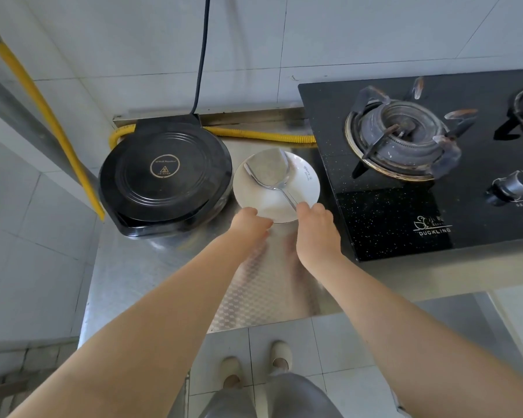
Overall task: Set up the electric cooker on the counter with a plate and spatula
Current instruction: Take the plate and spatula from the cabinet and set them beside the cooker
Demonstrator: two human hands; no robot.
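A round black electric cooker [163,176] sits with its lid down at the back left of the steel counter [151,285]. Its black cord [202,55] runs up the wall. Just right of it lies a white plate [266,203] with a metal spatula [269,171] resting in it, blade toward the wall. My left hand [251,226] grips the plate's near rim. My right hand [316,229] is closed over the spatula's handle end at the plate's near right edge.
A black glass gas hob [405,212] with a burner [400,143] and a knob [517,184] fills the counter to the right. A yellow gas hose [263,135] runs along the back wall and another yellow hose [49,116] slants down at the left. My slippered feet stand below the counter edge.
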